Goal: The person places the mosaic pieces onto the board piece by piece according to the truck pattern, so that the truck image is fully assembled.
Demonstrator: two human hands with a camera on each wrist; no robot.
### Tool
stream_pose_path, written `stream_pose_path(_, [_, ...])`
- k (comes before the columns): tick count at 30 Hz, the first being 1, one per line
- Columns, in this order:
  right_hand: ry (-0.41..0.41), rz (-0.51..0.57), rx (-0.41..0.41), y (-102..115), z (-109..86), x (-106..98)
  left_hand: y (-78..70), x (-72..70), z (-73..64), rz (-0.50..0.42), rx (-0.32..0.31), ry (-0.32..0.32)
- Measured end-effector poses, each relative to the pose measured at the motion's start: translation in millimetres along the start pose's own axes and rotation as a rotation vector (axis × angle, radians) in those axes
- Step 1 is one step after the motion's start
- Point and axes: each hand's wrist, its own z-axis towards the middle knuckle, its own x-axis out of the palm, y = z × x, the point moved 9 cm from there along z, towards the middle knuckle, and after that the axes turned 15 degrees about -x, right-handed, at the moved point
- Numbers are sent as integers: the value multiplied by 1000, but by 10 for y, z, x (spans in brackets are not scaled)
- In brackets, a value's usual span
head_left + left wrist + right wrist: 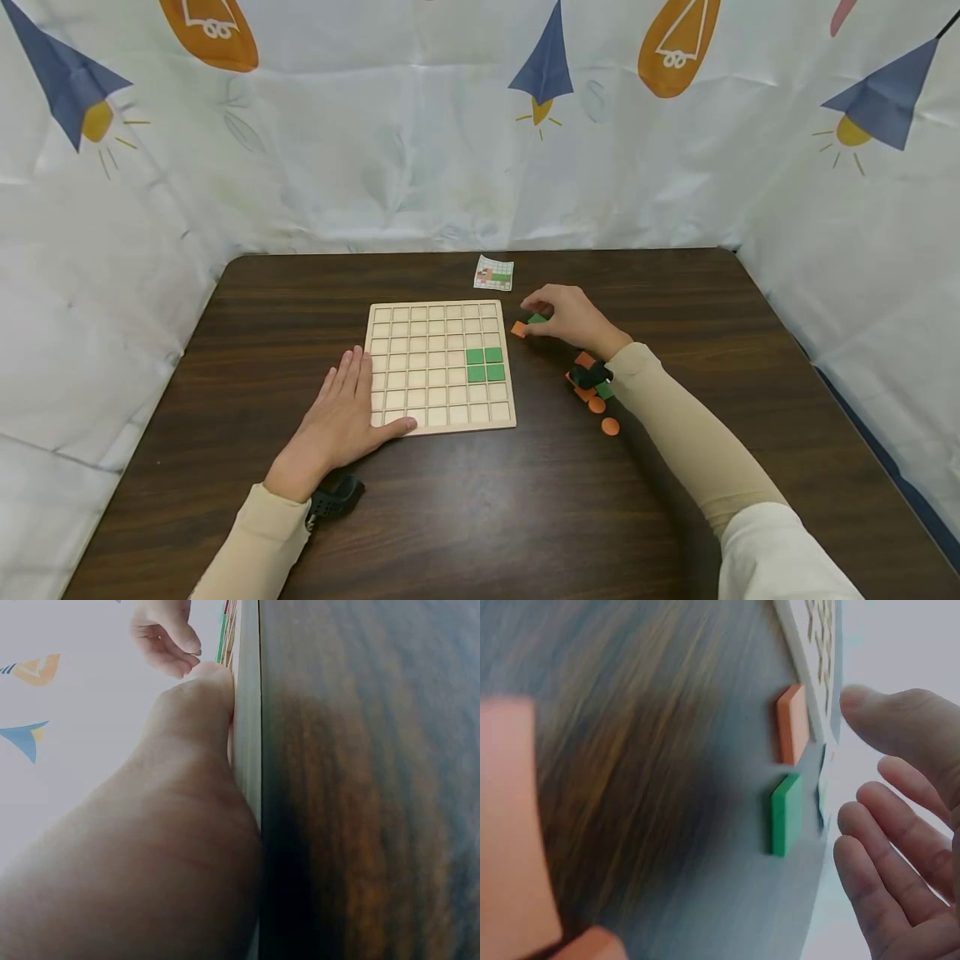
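My left hand lies with straight fingers along the left edge of a pale wooden grid board, its thumb across the near left corner. Toward the board's right side, several green square tiles fill a block of cells. Beyond the right edge, an orange tile and a green tile lie on the table. Above these two hovers my right hand, fingers bent loosely and thumb apart. In the right wrist view, nothing sits between its thumb and fingers, and both the orange tile and green tile rest below.
A small printed card lies behind the board. Nearer my right forearm is a loose group of orange and green pieces, partly covered by the black wrist camera. An orange disc lies closest to me. Patterned cloth hangs behind the table.
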Motion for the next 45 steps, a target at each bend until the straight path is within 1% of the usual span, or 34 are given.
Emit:
stream_pose_path(3, [17, -20, 20, -67, 0, -2, 0, -3, 1, -2, 0, -3])
stream_pose_path(9, [43, -30, 88, -219, -29, 13, 0, 3, 1, 0, 1, -4])
stream_pose_path(13, [59, -37, 102, -283, -34, 35, 4, 5, -1, 0, -1, 0])
stream_pose_path(19, [63, -56, 91, -283, -14, 43, 8, -4, -3, 0, 0, -6])
stream_pose_path(22, [58, -44, 87, -262, -8, 44, 12, -10, -1, 0, 1, -9])
stream_pose_path(30, [43, -23, 114, -253, -28, 53, 19, 5, 13, 8, 1, -4])
stream_pose_path(34, [6, -24, 84, -203, -8, 14, 25, 11, 12, 11, -2, -3])
stream_pose_path(39, [-36, -22, 22, -49, 37, -3, 27, 7, 4, 11, -4, -1])
stream_pose_path(45, [-39, -12, -69, 195, 113, 63, 28, 21, 8, 8, -4, -2])
